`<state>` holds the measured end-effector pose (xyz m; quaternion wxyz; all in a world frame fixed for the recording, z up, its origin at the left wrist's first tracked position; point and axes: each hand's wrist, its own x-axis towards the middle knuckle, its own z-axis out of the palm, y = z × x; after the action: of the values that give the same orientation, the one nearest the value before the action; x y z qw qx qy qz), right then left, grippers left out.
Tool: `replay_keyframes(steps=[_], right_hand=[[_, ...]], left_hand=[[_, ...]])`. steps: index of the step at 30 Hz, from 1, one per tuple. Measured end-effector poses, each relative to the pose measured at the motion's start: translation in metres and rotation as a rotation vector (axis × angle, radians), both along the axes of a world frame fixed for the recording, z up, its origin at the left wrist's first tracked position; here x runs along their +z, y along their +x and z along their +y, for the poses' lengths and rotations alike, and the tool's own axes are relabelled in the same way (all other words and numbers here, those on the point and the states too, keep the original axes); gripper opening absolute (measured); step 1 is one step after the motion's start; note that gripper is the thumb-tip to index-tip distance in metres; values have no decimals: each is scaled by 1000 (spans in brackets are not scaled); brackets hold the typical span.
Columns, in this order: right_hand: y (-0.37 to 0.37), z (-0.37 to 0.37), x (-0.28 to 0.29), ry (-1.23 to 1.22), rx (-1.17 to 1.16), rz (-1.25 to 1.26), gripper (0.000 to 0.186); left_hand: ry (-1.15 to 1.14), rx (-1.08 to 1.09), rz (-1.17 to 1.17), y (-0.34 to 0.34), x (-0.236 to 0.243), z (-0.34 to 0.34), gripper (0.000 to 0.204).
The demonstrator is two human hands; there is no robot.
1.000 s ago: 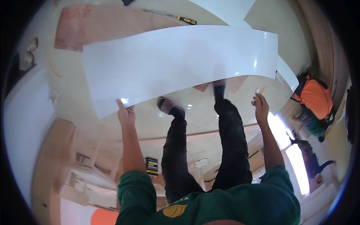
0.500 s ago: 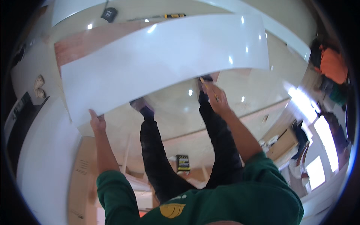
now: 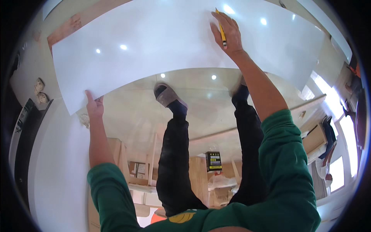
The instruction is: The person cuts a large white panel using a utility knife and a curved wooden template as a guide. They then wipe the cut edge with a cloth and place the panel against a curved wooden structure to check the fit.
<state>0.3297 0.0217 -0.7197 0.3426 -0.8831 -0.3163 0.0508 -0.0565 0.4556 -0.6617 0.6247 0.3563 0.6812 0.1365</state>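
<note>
A large glossy white panel stretches across the upper part of the view, in front of my legs. My left hand grips its near left corner, thumb on top and the other fingers partly hidden beneath the edge. Over the right half of the panel is my right hand, holding a yellow pencil with a dark end. The pencil's tip points away from me. Whether the tip touches the panel I cannot tell.
A reddish-brown board shows past the panel's far left edge. Near my legs, a black and yellow box stands among wooden pieces and cartons. To the left are a long white surface and a pair of pale shoes. A greyish slipper is on one foot.
My right hand has moved up with the pencil, from the panel's near edge to over its surface. The panel appears higher and larger in view. My left hand keeps its hold on the corner.
</note>
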Motion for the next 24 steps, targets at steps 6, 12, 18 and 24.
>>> replay_keyframes(steps=[6, 12, 18, 24], right_hand=[[-43, -22, -23, -310, 96, -13, 56], [-26, 6, -14, -71, -65, 251, 31], [21, 99, -20, 369, -334, 544, 23], [30, 104, -44, 202, -264, 442, 21]], left_hand=[[63, 131, 69, -3, -49, -7, 61], [105, 272, 210, 17, -72, -8, 64], [83, 200, 171, 6, -82, 3, 63], [3, 146, 75, -7, -88, 7, 59]])
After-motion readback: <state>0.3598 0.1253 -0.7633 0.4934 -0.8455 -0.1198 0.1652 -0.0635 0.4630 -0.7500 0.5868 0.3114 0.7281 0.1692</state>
